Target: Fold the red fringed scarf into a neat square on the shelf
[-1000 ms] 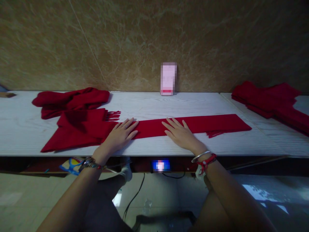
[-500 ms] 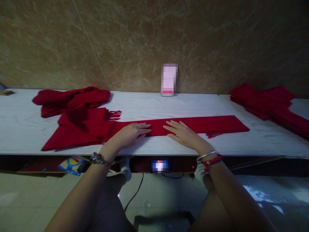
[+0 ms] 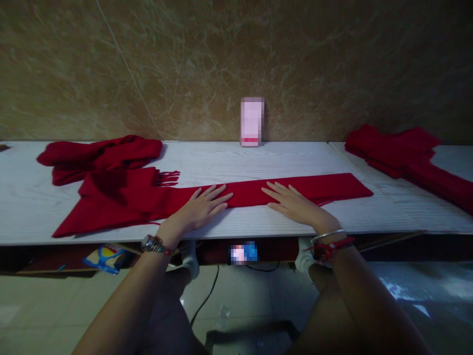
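Note:
A red scarf (image 3: 246, 194) lies lengthwise on the white wood-grain table, folded into a narrow flat strip toward the right. Its left part is wider and loosely folded, with a fringe showing at its upper side. My left hand (image 3: 201, 206) rests palm down on the strip left of its middle, fingers spread. Palm down as well, my right hand (image 3: 291, 201) lies on the strip farther right, its fingers stretched out. A stretch of red cloth shows between the two hands. Neither hand grips the fabric.
Behind the scarf's left part lies a crumpled red cloth (image 3: 103, 155). More folded red cloth (image 3: 399, 153) lies at the far right. A blurred pink object (image 3: 252, 122) stands against the marbled wall. Under the tabletop (image 3: 221, 165) are a blue-and-yellow packet (image 3: 107, 259) and a blurred lit screen (image 3: 244, 252).
My left hand has slid right along the strip. My right hand has also shifted slightly right, and the fringe under the strip's right part shows less. The view has moved a little.

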Demonstrator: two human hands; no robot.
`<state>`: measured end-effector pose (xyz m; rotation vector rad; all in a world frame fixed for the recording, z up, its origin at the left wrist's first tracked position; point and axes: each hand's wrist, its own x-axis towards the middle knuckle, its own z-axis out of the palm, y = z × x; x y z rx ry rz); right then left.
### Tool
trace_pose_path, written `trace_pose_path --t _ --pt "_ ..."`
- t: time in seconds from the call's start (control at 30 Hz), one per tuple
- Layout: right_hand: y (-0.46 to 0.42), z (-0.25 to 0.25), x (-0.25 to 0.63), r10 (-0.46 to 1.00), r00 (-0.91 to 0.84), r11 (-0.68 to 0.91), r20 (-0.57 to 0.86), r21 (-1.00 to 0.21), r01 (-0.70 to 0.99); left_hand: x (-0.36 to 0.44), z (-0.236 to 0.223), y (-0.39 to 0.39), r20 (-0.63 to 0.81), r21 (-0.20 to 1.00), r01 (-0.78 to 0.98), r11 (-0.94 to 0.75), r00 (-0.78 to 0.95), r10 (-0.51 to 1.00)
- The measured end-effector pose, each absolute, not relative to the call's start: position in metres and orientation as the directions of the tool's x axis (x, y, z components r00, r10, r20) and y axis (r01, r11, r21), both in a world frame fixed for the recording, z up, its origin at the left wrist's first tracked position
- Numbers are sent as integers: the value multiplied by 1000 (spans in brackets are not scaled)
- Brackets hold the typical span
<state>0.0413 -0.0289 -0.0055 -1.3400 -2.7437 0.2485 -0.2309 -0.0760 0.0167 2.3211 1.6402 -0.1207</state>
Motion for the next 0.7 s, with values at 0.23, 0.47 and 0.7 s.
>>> trace_pose_path --t 0.23,0.47,0.7 --pt "-35 -8 74 816 -564 579 127 -171 797 -197 15 -68 -134 153 918 -367 387 912" --pt "-40 -1 80 775 -592 618 220 -75 782 -160 9 -52 -137 195 870 -454 482 865" --pt "-51 4 65 747 -613 647 257 -71 759 -149 11 -40 -50 198 816 -542 561 826"
